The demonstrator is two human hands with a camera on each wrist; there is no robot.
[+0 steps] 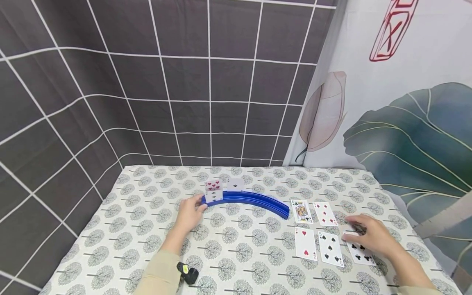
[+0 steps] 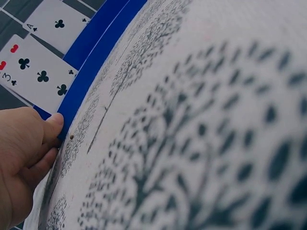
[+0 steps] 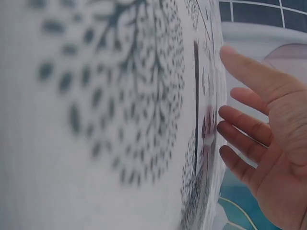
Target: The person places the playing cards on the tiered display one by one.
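A curved blue card holder (image 1: 254, 199) lies at the middle of the table. My left hand (image 1: 189, 214) grips its left end, the thumb (image 2: 53, 125) against the front face. Standing in the holder are a three of clubs (image 2: 42, 74), a hearts card (image 1: 213, 185) partly behind it, and an ace of clubs (image 2: 57, 24). At the right, my right hand (image 1: 372, 233) hovers with parted fingers over a clubs card (image 1: 361, 255), hiding its upper part. Nothing shows between those fingers in the right wrist view.
Left of the right hand, face up, lie a king of clubs (image 1: 301, 211), a diamonds card (image 1: 325, 213), a two of hearts (image 1: 305, 244) and a spades card (image 1: 330, 248). A tree-patterned cloth (image 1: 236, 254) covers the table. A dark gridded curtain (image 1: 188, 78) hangs behind.
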